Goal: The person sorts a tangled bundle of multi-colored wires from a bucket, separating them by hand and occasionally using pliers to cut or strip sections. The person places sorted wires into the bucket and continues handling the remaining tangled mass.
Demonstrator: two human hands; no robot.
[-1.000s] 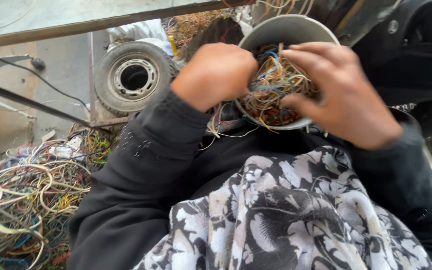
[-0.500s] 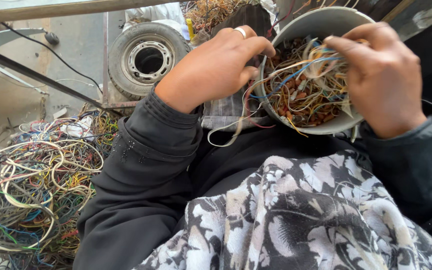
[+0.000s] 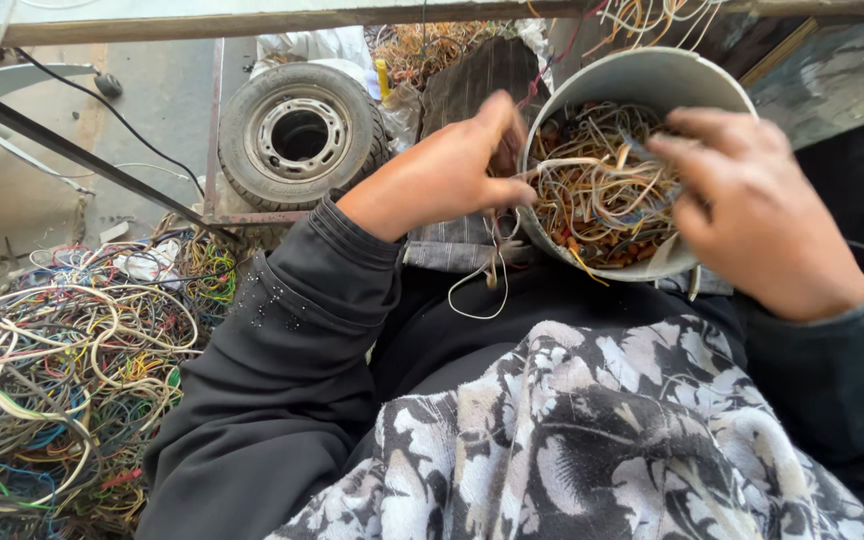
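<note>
A grey round bowl (image 3: 642, 75) sits on my lap, filled with a tangle of thin coloured wires (image 3: 597, 195). My left hand (image 3: 447, 170) rests at the bowl's left rim, thumb and fingers pinching a wire strand that hangs down over the edge. My right hand (image 3: 752, 205) reaches into the bowl from the right, fingers curled over the wires. Both arms wear dark sleeves. A black-and-white patterned cloth (image 3: 592, 440) covers my lap below the bowl.
A large heap of tangled coloured cables (image 3: 62, 370) lies on the ground at the left. A small tyre with a metal rim (image 3: 297, 135) stands behind it beside a metal frame (image 3: 214, 120). More wires (image 3: 442, 40) pile up at the top.
The view has shifted so the bowl sits lower and closer. My left hand has moved from covering the bowl's rim to pinching a strand at its edge; my right hand stays in the wires.
</note>
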